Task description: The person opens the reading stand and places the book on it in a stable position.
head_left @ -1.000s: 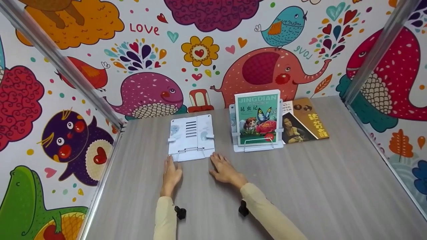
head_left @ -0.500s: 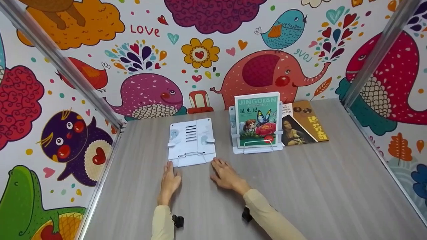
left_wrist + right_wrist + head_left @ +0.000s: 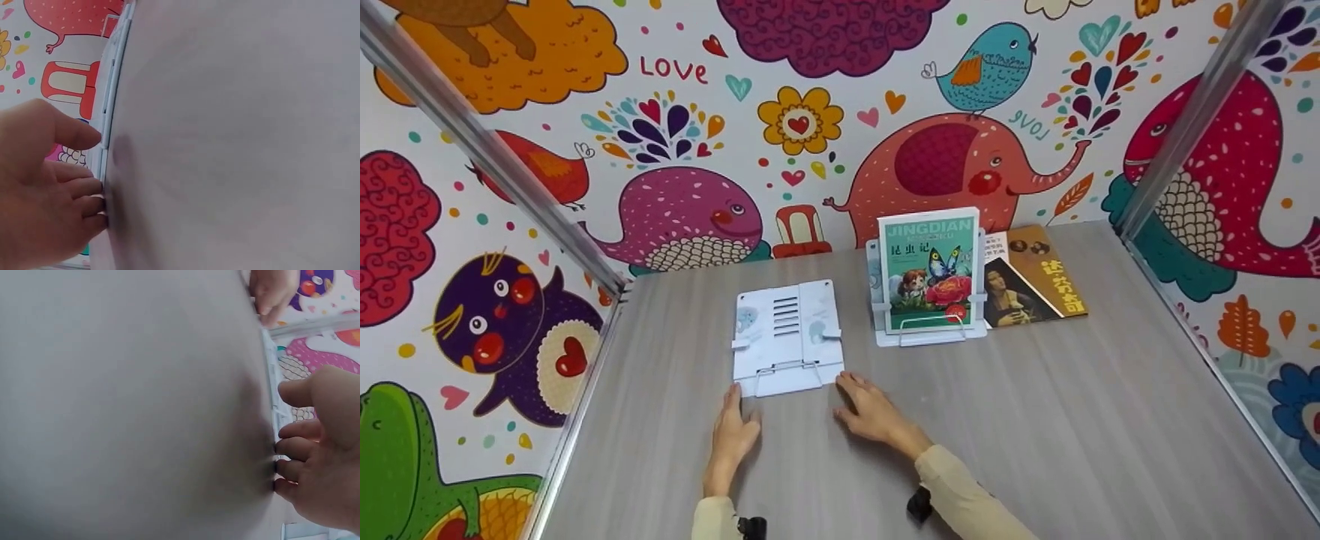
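A flat white book stand (image 3: 761, 341) lies on the grey table, with slots down its middle, small side clips and a wire holder at its front edge. My left hand (image 3: 733, 435) touches its front left corner, fingers extended and thumb apart. At the front right corner, the fingertips of my right hand (image 3: 876, 411) touch the stand. In the left wrist view, the left hand (image 3: 48, 185) has its fingertips down by the stand's thin edge. The right wrist view has the right hand (image 3: 332, 450) at that edge too, fingers slightly bent.
Right of the flat stand, a second white stand (image 3: 889, 340) holds a green book (image 3: 919, 251) upright. Behind it on the right lies a brown and black book (image 3: 1061, 281). A wall with cartoon animals (image 3: 675, 210) rises behind the table (image 3: 1035, 420), with metal frame posts at both sides.
The flat book stand has slid across the table toward the person, both hands moving back with it at its front corners. The green book and its stand keep their place on the table.
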`<action>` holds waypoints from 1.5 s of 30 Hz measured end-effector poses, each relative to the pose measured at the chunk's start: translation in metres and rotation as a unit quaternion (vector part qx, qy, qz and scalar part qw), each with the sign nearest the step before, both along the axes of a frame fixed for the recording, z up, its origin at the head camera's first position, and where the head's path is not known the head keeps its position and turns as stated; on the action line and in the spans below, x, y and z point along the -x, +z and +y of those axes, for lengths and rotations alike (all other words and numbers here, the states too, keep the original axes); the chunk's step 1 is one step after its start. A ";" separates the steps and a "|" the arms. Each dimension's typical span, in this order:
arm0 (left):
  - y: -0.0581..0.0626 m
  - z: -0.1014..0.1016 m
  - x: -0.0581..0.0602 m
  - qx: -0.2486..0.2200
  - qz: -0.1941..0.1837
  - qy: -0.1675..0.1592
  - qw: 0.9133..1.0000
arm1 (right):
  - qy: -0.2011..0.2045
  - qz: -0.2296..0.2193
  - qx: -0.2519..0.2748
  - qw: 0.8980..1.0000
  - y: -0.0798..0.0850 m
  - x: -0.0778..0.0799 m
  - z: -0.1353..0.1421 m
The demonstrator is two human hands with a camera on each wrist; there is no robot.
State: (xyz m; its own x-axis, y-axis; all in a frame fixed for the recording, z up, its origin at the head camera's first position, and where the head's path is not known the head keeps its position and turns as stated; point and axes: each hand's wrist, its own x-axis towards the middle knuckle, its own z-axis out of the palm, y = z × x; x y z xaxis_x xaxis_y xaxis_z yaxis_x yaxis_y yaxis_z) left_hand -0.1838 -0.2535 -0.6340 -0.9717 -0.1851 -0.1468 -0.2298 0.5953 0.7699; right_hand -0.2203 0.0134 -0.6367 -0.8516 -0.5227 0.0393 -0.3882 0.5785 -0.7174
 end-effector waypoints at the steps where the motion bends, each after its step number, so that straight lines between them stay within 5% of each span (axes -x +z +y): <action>1: 0.001 -0.001 0.003 -0.012 0.004 0.009 1.000 | -0.012 -0.026 0.030 0.999 0.001 0.004 -0.002; 7: 0.005 -0.007 0.030 -0.112 0.029 0.063 0.991 | -0.061 -0.150 0.201 0.966 0.003 0.029 -0.020; 14: 0.001 -0.010 0.038 -0.149 0.043 0.096 0.983 | -0.118 -0.150 0.262 0.946 -0.001 0.038 -0.028; 27: 0.008 -0.016 0.026 -0.188 0.046 0.099 0.976 | -0.114 -0.190 0.300 0.928 0.000 0.030 -0.017; 39: 0.010 -0.014 0.000 -0.058 0.058 0.117 0.990 | -0.149 -0.193 0.295 0.924 0.000 0.008 0.007; 45: 0.005 -0.014 -0.017 -0.082 0.056 0.114 0.988 | -0.186 -0.172 0.283 0.925 -0.003 -0.007 0.017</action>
